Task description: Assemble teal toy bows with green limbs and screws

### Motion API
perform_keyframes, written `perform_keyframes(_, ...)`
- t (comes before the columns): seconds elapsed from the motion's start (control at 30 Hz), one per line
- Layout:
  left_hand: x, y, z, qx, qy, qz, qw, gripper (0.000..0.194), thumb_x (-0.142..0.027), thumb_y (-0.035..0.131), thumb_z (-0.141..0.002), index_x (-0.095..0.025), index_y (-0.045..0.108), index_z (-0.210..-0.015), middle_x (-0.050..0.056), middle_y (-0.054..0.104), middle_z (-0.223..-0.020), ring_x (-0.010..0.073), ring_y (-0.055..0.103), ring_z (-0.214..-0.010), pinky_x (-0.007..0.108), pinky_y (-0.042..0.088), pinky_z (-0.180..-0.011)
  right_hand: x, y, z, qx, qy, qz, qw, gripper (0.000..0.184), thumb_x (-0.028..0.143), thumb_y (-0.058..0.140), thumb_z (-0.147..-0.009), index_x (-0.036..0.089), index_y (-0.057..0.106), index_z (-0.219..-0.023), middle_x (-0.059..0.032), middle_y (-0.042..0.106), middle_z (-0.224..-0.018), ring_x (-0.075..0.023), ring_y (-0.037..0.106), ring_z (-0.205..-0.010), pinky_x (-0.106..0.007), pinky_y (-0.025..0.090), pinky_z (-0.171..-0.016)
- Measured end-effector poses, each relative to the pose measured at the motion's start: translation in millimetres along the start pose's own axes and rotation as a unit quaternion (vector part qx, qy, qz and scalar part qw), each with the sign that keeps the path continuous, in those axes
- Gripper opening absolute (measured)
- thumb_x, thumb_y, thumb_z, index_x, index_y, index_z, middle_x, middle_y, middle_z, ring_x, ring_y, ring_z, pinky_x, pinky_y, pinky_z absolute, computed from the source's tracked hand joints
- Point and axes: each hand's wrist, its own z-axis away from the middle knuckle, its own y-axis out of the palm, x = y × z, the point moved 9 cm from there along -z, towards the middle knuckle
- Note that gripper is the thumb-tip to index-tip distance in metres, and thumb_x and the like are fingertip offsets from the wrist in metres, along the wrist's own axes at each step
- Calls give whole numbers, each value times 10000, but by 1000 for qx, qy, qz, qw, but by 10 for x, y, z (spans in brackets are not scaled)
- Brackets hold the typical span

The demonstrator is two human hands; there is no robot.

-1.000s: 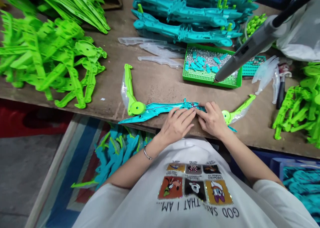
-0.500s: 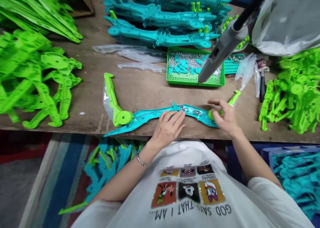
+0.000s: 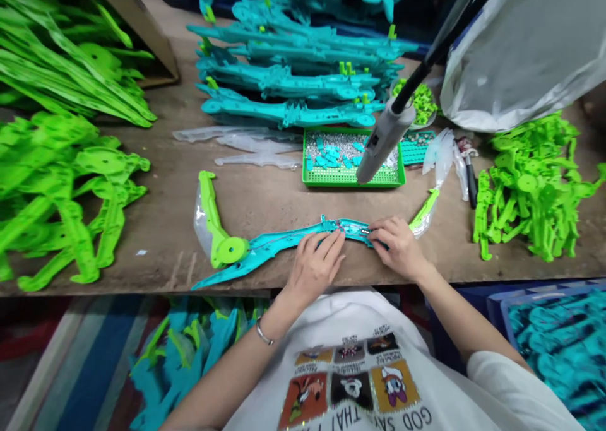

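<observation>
A turquoise toy bow shell (image 3: 279, 242) lies open side up along the table's front edge, with a thin wire running inside it. My left hand (image 3: 316, 260) holds it near the middle, fingertips pressed at the wire. Closed over its right part is my right hand (image 3: 398, 247), fingertips beside a small metallic part (image 3: 364, 230) in the shell; what lies under these fingers is hidden. A green arm (image 3: 215, 223) with a clear plastic piece (image 3: 202, 229) joins the left end. On the right, another green arm (image 3: 425, 209) sticks out beyond my right hand.
Behind the shell stands a green tray (image 3: 353, 183) of screws and small turquoise pieces, below a hanging grey electric screwdriver (image 3: 386, 137). Stacked turquoise shells (image 3: 284, 112) lie farther back. Green parts are heaped at left (image 3: 71, 197) and right (image 3: 530, 185). A black-handled tool (image 3: 471, 182) lies at right.
My right hand has moved left from the green arm onto the shell, and its spread fingers have closed. My left hand stays on the shell. The camera view has tilted upward.
</observation>
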Motion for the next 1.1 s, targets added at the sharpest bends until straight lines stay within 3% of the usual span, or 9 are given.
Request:
perform_keyframes(0.17,-31,19,-17,-19,-10,-2,1000,528,-190,633,-976,-162,546,-1496,132,677,-1427,301,610,-1212,528,432,-1119,-86,-115,-75,3,-16,-50,999,89,184,654,-955,232,716,-998,-67,775,-1101,-222,684,-985,-416,517,-869)
perform_keyframes(0.33,-62,82,-49,-10,-32,2,999,491,-236,599,-1006,-170,556,-1491,130,675,-1431,287,616,-1253,540,401,-1157,-196,-856,-376,-68,21,-93,993,138,200,654,-936,249,697,-1057,-64,780,-1073,-247,743,-1005,-441,598,-883)
perform_keyframes(0.4,-67,102,-55,-1,-38,7,999,484,-274,582,-1020,-179,553,-1494,125,667,-1443,282,612,-1271,541,399,-1160,11,-949,-525,-16,-7,-104,994,182,208,661,-928,269,686,-1098,-48,781,-1066,-240,754,-973,-413,615,-830)
perform_keyframes(0.5,-61,121,-52,5,-47,14,999,465,-315,550,-1039,-193,556,-1487,111,665,-1449,280,601,-1297,552,383,-1167,482,-722,-757,83,-96,-115,985,251,181,600,-962,268,651,-1191,-54,765,-1053,-222,744,-950,-376,621,-800)
perform_keyframes(0.6,-56,114,-46,-3,-48,18,999,449,-342,533,-1047,-201,565,-1473,105,678,-1428,277,607,-1291,563,376,-1165,727,-425,-1218,14,-141,-60,988,370,63,458,-946,183,600,-1266,-145,719,-1170,-276,680,-1109,-450,589,-938)
perform_keyframes(0.73,-54,107,-48,0,-45,17,999,460,-333,495,-1063,-192,536,-1498,119,663,-1447,272,605,-1298,564,364,-1170,515,20,-2134,-64,-19,78,995,475,1,383,-895,43,580,-1325,-272,652,-1279,-355,603,-1185,-528,499,-1027)
perform_keyframes(0.83,-63,93,-53,3,-39,21,999,461,-330,471,-1073,-188,522,-1510,121,658,-1454,269,599,-1304,565,360,-1167,252,181,-2628,-81,98,167,978,507,21,356,-941,-31,505,-1423,-322,589,-1377,-396,527,-1334,-566,392,-1128)
perform_keyframes(0.93,-60,76,-56,2,-43,25,999,455,-321,466,-1076,-186,525,-1506,123,661,-1450,269,600,-1304,566,352,-1175,136,220,-2821,-98,145,202,964,496,65,301,-995,-5,502,-1443,-286,646,-1273,-388,542,-1306,-604,326,-1158)
perform_keyframes(1.1,-67,50,-69,-4,-40,28,999,451,-306,490,-1065,-184,536,-1497,139,666,-1438,276,604,-1296,572,359,-1173,171,147,-2801,-117,139,239,954,431,82,261,-1008,70,630,-1231,-237,676,-1141,-340,574,-1144,-582,306,-1160)
